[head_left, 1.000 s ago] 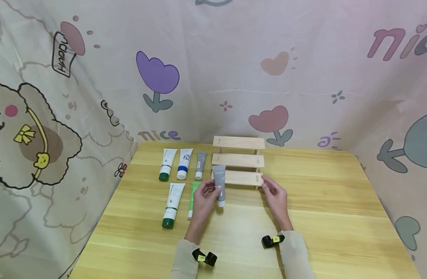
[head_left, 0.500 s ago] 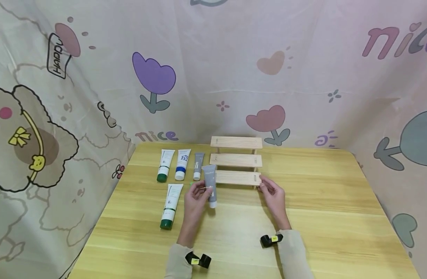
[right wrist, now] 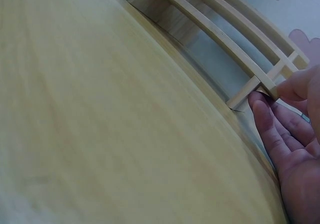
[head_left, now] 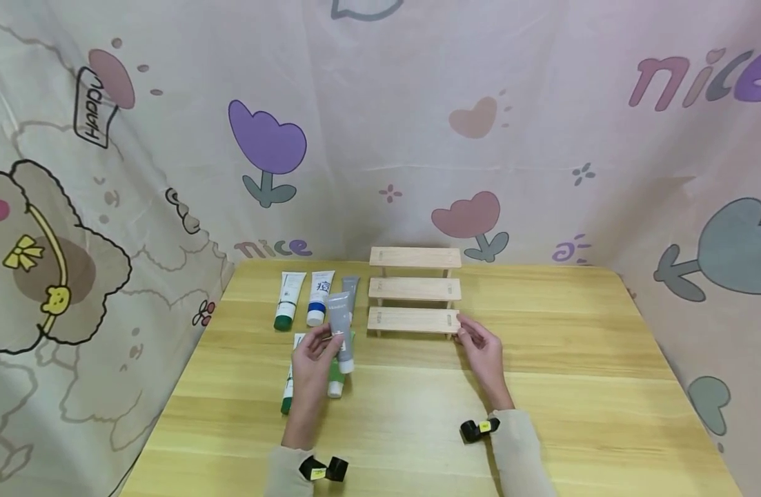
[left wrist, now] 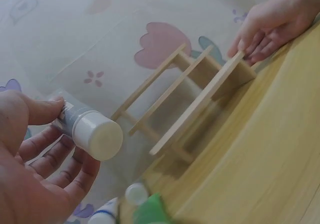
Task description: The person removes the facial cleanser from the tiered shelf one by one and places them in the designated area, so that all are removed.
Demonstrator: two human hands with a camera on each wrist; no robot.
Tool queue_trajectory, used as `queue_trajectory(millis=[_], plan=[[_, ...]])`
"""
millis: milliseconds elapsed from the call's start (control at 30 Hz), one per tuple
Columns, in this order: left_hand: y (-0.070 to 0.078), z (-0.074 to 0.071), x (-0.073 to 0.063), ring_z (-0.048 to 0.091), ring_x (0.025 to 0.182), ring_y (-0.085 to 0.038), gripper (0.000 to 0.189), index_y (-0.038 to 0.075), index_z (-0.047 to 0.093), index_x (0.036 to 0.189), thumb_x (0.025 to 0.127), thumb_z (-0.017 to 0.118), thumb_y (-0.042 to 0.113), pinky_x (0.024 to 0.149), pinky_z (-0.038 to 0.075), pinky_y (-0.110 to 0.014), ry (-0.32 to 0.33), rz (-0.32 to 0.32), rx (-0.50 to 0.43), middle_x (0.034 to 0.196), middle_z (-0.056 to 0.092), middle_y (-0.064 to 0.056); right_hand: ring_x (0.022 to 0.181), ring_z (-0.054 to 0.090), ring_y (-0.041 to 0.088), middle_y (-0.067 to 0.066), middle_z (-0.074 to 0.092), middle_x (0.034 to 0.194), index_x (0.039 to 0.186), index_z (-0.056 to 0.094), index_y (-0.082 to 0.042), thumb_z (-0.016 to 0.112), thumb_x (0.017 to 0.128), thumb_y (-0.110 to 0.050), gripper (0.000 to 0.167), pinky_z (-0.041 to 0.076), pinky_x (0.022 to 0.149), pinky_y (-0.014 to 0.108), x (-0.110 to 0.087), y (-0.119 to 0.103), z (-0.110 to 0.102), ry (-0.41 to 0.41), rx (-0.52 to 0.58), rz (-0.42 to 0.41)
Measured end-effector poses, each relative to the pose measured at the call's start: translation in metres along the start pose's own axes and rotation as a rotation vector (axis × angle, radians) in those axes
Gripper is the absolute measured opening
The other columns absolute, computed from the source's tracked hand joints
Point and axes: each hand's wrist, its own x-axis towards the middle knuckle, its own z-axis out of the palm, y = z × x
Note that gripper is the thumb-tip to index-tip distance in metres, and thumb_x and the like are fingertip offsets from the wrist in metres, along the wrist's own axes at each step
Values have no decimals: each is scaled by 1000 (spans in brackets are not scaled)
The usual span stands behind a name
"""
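Observation:
My left hand (head_left: pixel 312 362) pinches a grey squeeze tube (head_left: pixel 340 321) with a white cap, held raised with the cap end toward me. Behind and under it, a green tube (head_left: pixel 336 379) and a white tube with a dark green cap (head_left: pixel 288 386) lie partly hidden. In the left wrist view the held tube's white cap (left wrist: pixel 102 136) faces the camera. My right hand (head_left: pixel 484 353) grips the right end of the lowest board of a three-step wooden rack (head_left: pixel 414 320). Thumb and fingers are on either side of that board end in the right wrist view.
At the back left of the wooden table (head_left: pixel 560 386) lie another white tube with green cap (head_left: pixel 290 293), a white tube with blue band (head_left: pixel 321 293) and a smaller grey tube (head_left: pixel 351 286). A printed cloth (head_left: pixel 380 124) hangs close behind the rack.
My left hand has carried the grey tube leftward, away from the rack's front and over the lying tubes. The right hand keeps its grip on the rack. The head view has shifted slightly.

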Motion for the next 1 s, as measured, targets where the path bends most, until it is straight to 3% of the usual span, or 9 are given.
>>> queue_trajectory(millis=[233,533,667,733,833,900,1000], plan=[[2,-31,5,68,96,-6,37,-6,62,128,97,73,11,83,56,-19,112,-37,54,121,69,-17,104,70,14,22,67,129,130,67,2,63,101,-3,30,59,87,29,-2,3,0,18,9,0],[4,-71,7,63,102,-5,45,2,63,133,98,72,29,85,51,-12,175,-125,168,124,66,-7,102,70,11,25,67,127,128,67,5,64,100,-1,29,59,84,26,-1,1,3,23,12,-31],[2,-91,8,62,99,-4,45,1,62,134,99,71,28,84,51,-11,192,-140,219,112,68,8,107,70,23,25,66,128,129,66,6,64,100,0,30,59,88,30,-3,-9,4,8,20,-10],[0,-100,9,62,97,-2,45,1,62,134,99,70,28,83,51,-11,195,-146,253,111,67,10,110,68,30,26,66,128,130,65,7,63,100,1,30,58,90,33,-5,-19,5,-4,19,10],[-4,-109,9,61,95,0,44,0,61,135,101,68,28,82,50,-10,198,-150,302,118,67,1,111,68,33,27,65,129,130,63,10,61,99,4,31,58,91,36,-7,-33,5,-15,16,34],[-6,-114,8,59,95,1,44,-1,61,135,102,66,28,82,49,-9,198,-156,337,126,64,-12,110,68,29,27,65,130,130,62,11,60,100,4,31,58,91,36,-7,-33,4,-16,12,28],[-12,-119,7,57,94,1,44,-2,60,136,104,63,28,80,47,-7,188,-167,403,130,61,-21,109,69,25,28,64,130,130,62,12,60,100,4,31,58,90,35,-6,-32,3,-17,2,15]])
